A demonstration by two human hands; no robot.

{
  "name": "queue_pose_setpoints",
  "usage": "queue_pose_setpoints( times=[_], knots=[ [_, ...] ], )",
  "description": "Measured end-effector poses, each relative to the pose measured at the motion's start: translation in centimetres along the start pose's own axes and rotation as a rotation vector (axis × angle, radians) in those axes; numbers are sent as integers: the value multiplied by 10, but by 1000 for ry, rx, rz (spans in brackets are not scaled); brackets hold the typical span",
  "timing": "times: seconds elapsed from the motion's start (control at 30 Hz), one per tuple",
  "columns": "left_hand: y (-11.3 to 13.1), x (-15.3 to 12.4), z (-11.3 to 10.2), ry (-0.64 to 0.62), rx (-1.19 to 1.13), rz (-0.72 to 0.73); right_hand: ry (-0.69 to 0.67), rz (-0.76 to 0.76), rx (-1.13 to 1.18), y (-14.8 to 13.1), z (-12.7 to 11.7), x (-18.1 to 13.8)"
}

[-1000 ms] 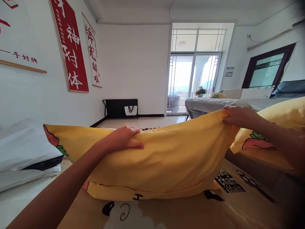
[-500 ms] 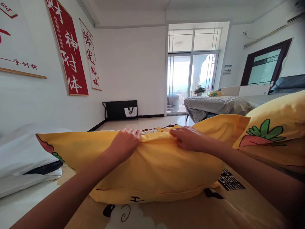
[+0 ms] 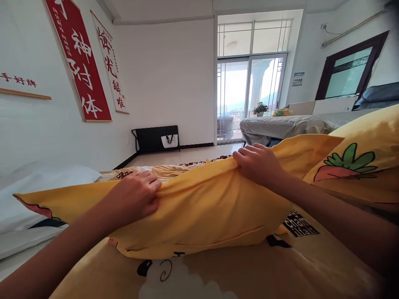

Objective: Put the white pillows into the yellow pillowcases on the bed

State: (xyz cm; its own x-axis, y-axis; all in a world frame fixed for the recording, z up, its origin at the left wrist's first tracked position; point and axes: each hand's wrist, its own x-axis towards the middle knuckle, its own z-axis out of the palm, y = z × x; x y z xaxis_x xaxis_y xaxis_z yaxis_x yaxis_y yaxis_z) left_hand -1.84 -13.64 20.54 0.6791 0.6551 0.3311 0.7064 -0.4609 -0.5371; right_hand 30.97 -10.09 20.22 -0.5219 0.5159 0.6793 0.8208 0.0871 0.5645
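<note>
- The left hand [image 3: 139, 193] was clamped on the upper edge of a yellow pillow [image 3: 202, 211], fingers curled over the top.
- The right hand [image 3: 257, 164] pinched the same edge further along, a little higher; the hands were well apart, I suppose so that the edge stood up and the cover stayed stretched between them.
- The pillow lay in front of the person, its lower side resting on a tan printed sheet [image 3: 249, 270], which seemed to take most of the weight; creases ran down from the right hand, a sign of pull there.
- Its loose corners stuck out past both hands, likely because nothing held them.
- Just beside it on the right sat another yellow pillow [image 3: 358, 166] with a carrot print, untouched.
- To the left lay white bedding [image 3: 68, 176], partly behind the pillow's corner.
- Farther off, a potted plant [image 3: 260, 109] stood near the bright glass door [image 3: 233, 99].
</note>
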Motion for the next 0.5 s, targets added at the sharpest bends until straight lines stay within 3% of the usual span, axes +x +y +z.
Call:
queue_pose_setpoints(
  times=[0.1,0.2,0.3,0.5],
  knots=[
    [3,-2,1,-58,64,-63,117,10,19,-3,-2,3],
    [-4,3,0,-94,-74,-238,108,39,109,-4,-6,2],
    [-14,8,1,-90,-364,-336,-18,68,242,-1,-9,-2],
    [-18,4,4,-97,-577,-254,-301,-90,619,17,-20,-7]
  ],
)
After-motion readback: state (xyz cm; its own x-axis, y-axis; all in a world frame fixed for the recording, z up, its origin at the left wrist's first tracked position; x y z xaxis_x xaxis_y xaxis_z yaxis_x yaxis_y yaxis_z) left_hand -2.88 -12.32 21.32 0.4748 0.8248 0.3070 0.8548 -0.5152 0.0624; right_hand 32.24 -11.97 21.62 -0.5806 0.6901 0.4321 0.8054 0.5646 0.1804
